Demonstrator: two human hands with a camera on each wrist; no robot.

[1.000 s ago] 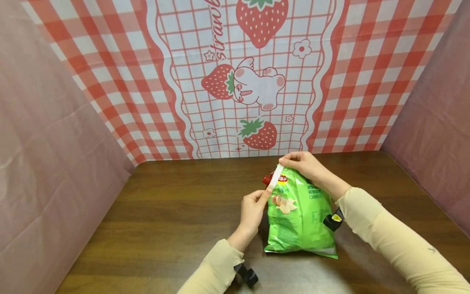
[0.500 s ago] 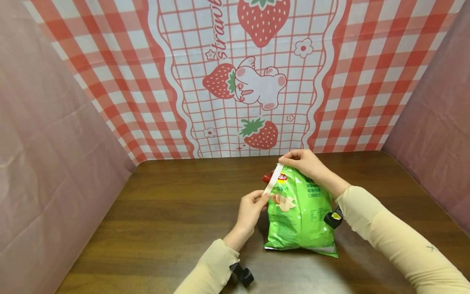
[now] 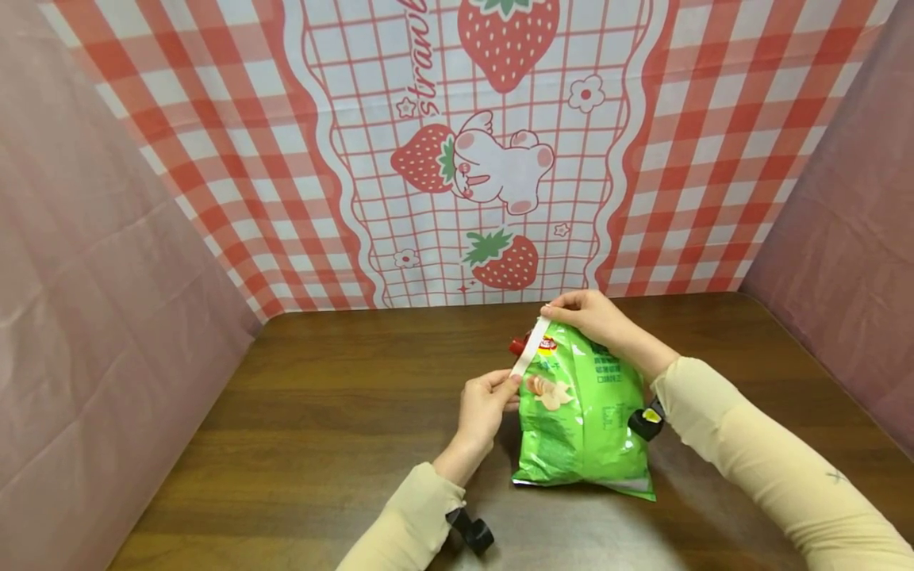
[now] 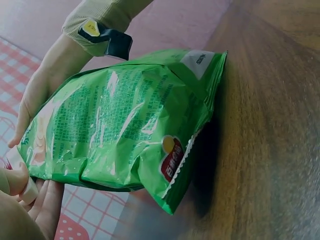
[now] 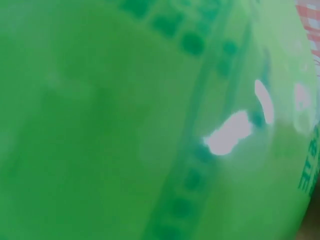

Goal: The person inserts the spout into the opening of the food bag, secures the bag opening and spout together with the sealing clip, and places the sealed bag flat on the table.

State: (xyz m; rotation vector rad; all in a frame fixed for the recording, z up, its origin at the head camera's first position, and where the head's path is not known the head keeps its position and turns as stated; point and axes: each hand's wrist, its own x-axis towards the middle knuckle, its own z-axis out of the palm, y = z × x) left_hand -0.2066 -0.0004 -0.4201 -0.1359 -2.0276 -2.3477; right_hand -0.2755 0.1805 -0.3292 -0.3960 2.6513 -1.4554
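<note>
A plump green chip bag [image 3: 585, 420] stands on the table, its wide bottom edge toward me. Along its narrow top edge runs a long white bag clip [image 3: 531, 346]. My left hand [image 3: 481, 408] pinches the clip's near end between thumb and fingers. At the far end, my right hand [image 3: 589, 316] grips the clip and the bag's top corner. The left wrist view shows the bag's other printed side [image 4: 110, 125] and the left thumb [image 4: 14, 179] on the white clip. Green film [image 5: 100, 125] fills the right wrist view, which hides the right fingers there.
A small red object [image 3: 516, 346] peeks out behind the clip, mostly hidden. The brown wooden table [image 3: 321, 412] spreads around the bag. Behind it hangs a strawberry-print cloth [image 3: 500, 174], and pink cloths [image 3: 107, 277] flank both sides.
My left hand has shifted slightly left and down, and more of the white clip shows above its fingers. The right hand and the bag have barely moved.
</note>
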